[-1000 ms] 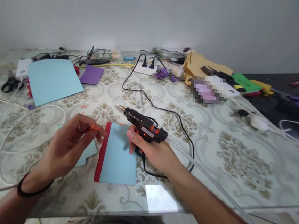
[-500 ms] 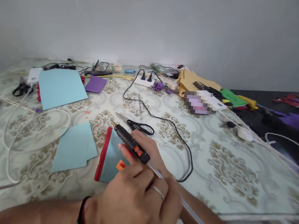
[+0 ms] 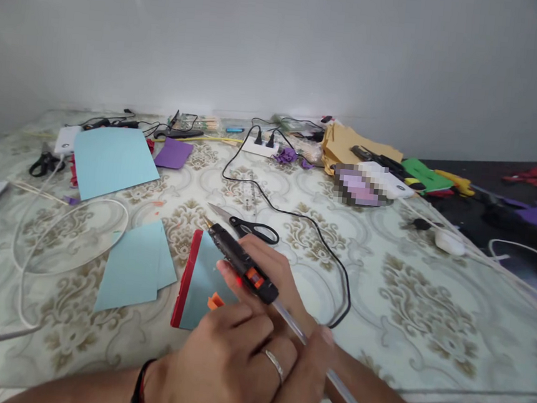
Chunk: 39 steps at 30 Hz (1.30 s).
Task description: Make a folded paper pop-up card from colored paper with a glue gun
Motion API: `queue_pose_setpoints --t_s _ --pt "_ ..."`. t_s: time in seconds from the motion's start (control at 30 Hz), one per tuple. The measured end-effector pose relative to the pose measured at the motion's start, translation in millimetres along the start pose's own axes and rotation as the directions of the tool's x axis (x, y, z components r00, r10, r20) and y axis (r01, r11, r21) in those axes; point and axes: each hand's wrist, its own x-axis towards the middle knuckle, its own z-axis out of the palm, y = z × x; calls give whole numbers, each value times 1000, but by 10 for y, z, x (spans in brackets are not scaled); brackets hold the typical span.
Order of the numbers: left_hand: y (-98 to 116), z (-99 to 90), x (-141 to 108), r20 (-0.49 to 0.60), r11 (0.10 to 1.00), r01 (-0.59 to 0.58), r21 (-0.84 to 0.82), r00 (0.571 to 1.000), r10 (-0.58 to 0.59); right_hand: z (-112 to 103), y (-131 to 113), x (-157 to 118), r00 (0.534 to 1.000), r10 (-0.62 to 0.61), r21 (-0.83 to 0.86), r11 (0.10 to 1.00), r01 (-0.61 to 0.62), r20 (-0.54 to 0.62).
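Note:
My right hand point(image 3: 271, 274) is wrapped round a black glue gun point(image 3: 239, 258) with an orange trigger; its brass tip points up and left. A long clear glue stick point(image 3: 293, 321) sticks out of the gun's rear. My left hand point(image 3: 235, 362), with a ring and a dark wristband, crosses in front of my right wrist, its fingers closed on the glue stick. Under the gun lies a light blue sheet point(image 3: 200, 283) with a red strip point(image 3: 187, 279) along its left edge. Black-handled scissors point(image 3: 252, 228) lie just beyond the gun tip.
Light blue paper pieces point(image 3: 131, 268) and a larger blue sheet point(image 3: 116, 163) lie on the left. A power strip point(image 3: 260, 146) stands at the back, its black cord curving round on the right. Brown paper point(image 3: 355, 146), a white power bank point(image 3: 385, 180) and a white plug point(image 3: 450, 241) are farther right.
The glue gun and my right hand have shifted slightly right and down. My left thumb has risen along the glue stick. The whole view has moved a little.

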Motion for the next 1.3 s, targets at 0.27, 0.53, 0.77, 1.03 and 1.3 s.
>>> queue_pose_setpoints --t_s 0.27,0.53,0.77,1.03,1.3 --pt "-693 -210 -538 196 944 331 7 925 -326 -276 106 -2 910 413 224 892 -393 -47" --pt "-1015 -123 -437 516 866 395 308 695 -501 -373 217 137 883 415 419 858 -299 -221" --pt "-932 163 160 577 835 532 138 643 -504 -402 236 183 897 427 571 766 -294 -111" --pt "-1016 236 402 647 628 746 -223 595 -477 -429 205 177 899 436 621 713 -327 -27" --pt "-1160 39 83 659 816 577 -33 626 -416 -497 227 206 898 424 502 805 -315 -117"
